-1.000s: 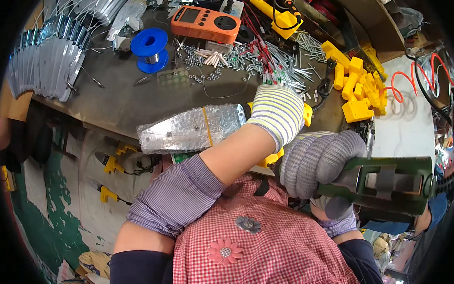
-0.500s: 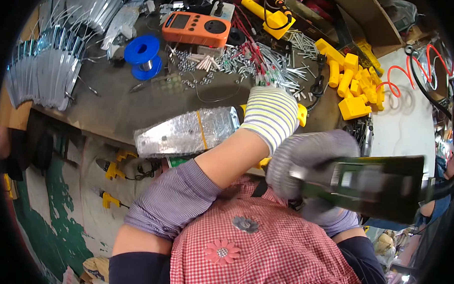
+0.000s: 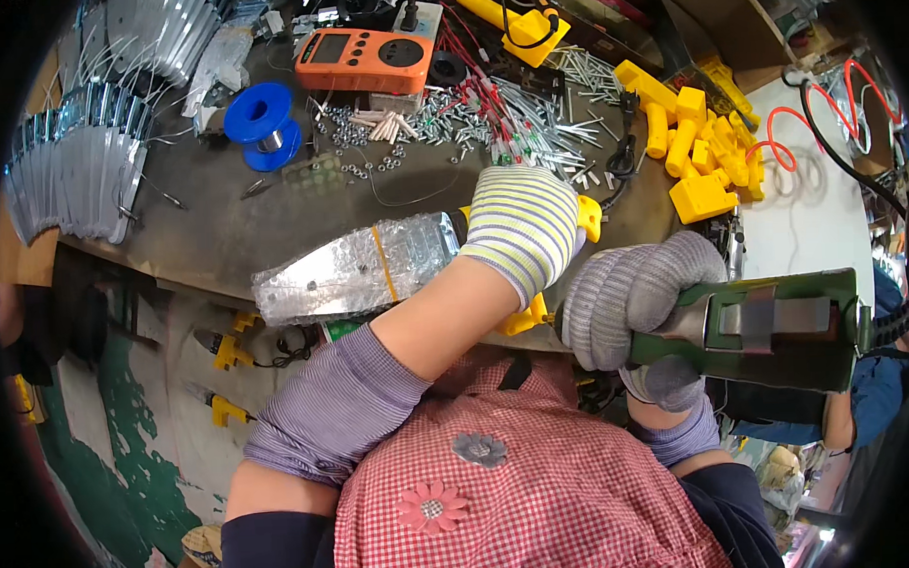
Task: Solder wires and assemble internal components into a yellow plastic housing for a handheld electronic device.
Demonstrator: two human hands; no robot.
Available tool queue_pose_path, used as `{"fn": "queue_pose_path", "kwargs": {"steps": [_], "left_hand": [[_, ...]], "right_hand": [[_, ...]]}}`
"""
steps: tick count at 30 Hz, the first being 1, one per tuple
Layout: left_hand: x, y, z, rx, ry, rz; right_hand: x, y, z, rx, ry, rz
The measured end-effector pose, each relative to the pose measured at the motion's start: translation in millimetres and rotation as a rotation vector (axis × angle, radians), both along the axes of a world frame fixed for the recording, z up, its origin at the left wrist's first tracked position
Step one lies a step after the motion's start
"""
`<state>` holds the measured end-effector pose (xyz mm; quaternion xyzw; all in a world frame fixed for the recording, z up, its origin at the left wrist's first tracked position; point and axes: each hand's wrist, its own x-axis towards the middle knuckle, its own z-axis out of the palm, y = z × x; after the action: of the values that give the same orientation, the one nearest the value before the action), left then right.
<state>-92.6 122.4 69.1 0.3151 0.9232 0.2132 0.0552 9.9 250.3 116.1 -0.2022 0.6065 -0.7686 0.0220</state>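
My left hand (image 3: 522,222), in a white glove with yellow and grey stripes, is closed around a yellow plastic handle (image 3: 590,219). Most of that handle is hidden under the glove. A flat silver piece in bubble wrap (image 3: 349,271), banded with an orange strip, extends to the left from it. My right hand (image 3: 625,303), in a grey knit glove, grips a dark green corded power screwdriver (image 3: 756,324) with a metal clip on its side. Its front end points left at the lower yellow part (image 3: 526,317); whether the tip touches it, I cannot tell.
Loose screws (image 3: 449,124), nuts and red wires lie behind my left hand. An orange multimeter (image 3: 365,60) and a blue solder spool (image 3: 262,125) stand further left. Yellow plastic shells (image 3: 705,160) are heaped at right. Wired silver pieces (image 3: 75,162) fan out far left.
The green screwdriver has swung slightly upward and stopped blurring, its front end now close to the yellow part. My left hand keeps its grip. The whole view has shifted a little.
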Motion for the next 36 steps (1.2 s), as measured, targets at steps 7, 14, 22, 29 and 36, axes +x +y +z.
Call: {"fn": "queue_pose_path", "kwargs": {"steps": [7,14,22,29,36], "left_hand": [[-4,7,-6,-0.074,-0.059,0.025],[-2,-2,-1,0.029,-0.026,-0.011],[35,-42,17,0.22,0.146,-0.001],[41,-127,1,0.119,0.22,-0.035],[41,-124,-12,-0.02,0.205,-0.019]], "right_hand": [[-8,-9,8,0.139,0.091,0.015],[11,-7,1,0.193,-0.139,-0.155],[-26,35,38,-0.592,0.13,-0.004],[-19,82,-52,-1.071,-0.183,-0.378],[-27,73,-71,-1.069,-0.18,-0.307]]}}
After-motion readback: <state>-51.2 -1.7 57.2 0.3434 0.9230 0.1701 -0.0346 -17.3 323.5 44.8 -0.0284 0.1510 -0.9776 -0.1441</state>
